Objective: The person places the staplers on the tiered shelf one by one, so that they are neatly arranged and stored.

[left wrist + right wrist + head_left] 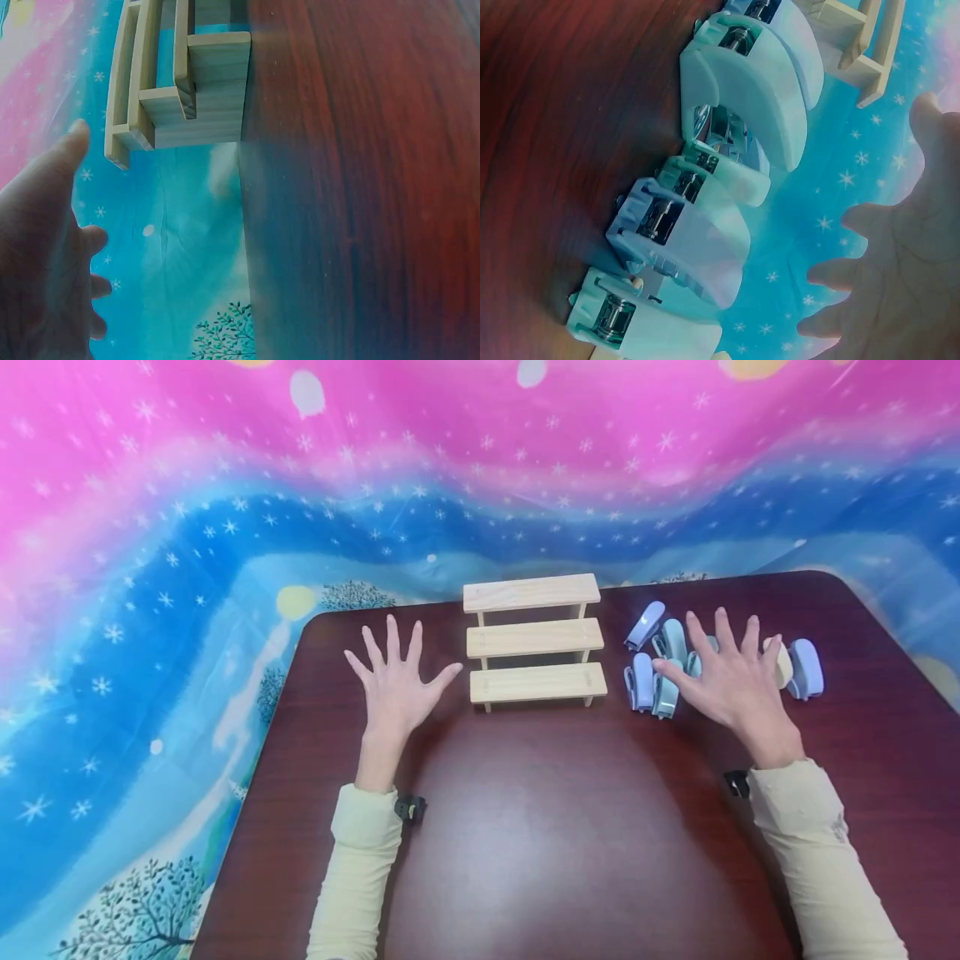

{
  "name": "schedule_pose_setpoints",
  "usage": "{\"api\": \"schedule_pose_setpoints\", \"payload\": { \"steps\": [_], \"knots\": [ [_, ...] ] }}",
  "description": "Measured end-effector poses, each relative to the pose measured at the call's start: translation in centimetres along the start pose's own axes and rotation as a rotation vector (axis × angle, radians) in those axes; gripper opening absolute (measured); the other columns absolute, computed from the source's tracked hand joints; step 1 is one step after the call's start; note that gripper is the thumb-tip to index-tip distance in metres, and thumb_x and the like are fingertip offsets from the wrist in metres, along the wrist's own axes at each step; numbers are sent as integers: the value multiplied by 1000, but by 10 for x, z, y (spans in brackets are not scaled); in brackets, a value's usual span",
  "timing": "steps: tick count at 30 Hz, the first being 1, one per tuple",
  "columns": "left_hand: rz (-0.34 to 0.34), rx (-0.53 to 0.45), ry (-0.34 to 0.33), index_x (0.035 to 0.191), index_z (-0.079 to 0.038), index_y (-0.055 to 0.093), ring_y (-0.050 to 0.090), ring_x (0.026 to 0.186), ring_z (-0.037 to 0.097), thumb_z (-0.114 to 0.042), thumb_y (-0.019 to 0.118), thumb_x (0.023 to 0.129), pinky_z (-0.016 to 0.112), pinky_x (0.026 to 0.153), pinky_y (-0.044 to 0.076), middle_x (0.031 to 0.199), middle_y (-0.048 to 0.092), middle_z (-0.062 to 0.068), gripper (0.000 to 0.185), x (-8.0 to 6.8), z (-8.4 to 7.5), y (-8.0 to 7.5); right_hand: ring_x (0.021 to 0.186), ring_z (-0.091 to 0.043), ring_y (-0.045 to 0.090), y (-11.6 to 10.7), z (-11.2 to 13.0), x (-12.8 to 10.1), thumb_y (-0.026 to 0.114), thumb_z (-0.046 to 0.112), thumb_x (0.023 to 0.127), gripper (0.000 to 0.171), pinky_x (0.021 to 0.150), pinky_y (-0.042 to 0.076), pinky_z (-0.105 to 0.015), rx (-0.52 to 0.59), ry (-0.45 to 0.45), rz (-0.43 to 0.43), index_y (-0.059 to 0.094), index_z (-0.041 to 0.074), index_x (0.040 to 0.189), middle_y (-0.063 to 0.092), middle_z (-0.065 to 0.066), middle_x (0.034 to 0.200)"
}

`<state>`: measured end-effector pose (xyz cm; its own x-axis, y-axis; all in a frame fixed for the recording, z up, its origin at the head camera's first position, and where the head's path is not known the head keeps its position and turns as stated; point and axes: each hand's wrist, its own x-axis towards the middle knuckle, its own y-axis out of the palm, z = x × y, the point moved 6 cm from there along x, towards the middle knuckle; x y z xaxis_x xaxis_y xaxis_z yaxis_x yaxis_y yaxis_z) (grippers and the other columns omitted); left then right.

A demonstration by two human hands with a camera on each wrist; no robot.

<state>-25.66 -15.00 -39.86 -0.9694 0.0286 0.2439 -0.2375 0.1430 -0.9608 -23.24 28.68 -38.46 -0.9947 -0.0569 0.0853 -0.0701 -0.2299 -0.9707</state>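
My left hand point(396, 689) is spread palm down, just left of a three-tier wooden display stand point(536, 637), with the thumb pointing toward its lowest step. Nothing is in its fingers. Over several pastel plastic spring clips, my right hand point(738, 693) is also spread and holds nothing. Lavender point(641, 681) and green clips point(666, 692) lie beside its thumb; a cream clip point(783, 664) and another lavender clip point(807, 668) are past its little finger. The hand hides part of the group. In the right wrist view, the clips point(750, 90) show metal springs.
Both hands are over a dark reddish-brown wooden table point(555, 827) with rounded far corners. A pink and blue patterned cloth point(420, 510) hangs behind it and along its left side. Black wrist straps point(410, 810) sit by the light sleeves point(360, 868).
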Motion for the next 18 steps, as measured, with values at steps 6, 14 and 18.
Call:
{"api": "schedule_pose_setpoints", "payload": {
  "steps": [6, 14, 18],
  "knots": [
    [52, -211, -11, 151, -18, 29, 19, 140, 42, -69, 40, 89, 63, 108, 24, 154, 25, 16, 81, -1, -4, 5, 130, -62, 11, 0, -3, -1, 44, 64, 90, 89, 102, 5, -76, 33, -1, -7, 14, 8, 153, 19, -35, 148],
    [147, -869, -175, 131, -4, 52, 66, 92, 27, -34, 62, 92, 38, 79, 56, 117, 62, 14, 50, -4, -19, 32, 107, -50, 50, -16, -18, -2, 51, 45, 96, 68, 89, 40, -67, 206, 20, -104, 40, -7, 139, 50, -35, 125],
    [300, -1232, -295, 129, 3, 51, 67, 89, 27, -20, 64, 91, 35, 70, 59, 114, 63, 19, 46, -8, -26, 57, 103, -49, 53, -29, -36, -4, 50, 41, 97, 59, 88, 42, -65, 295, 79, -203, 48, -5, 134, 55, -33, 120]
  ]
}}
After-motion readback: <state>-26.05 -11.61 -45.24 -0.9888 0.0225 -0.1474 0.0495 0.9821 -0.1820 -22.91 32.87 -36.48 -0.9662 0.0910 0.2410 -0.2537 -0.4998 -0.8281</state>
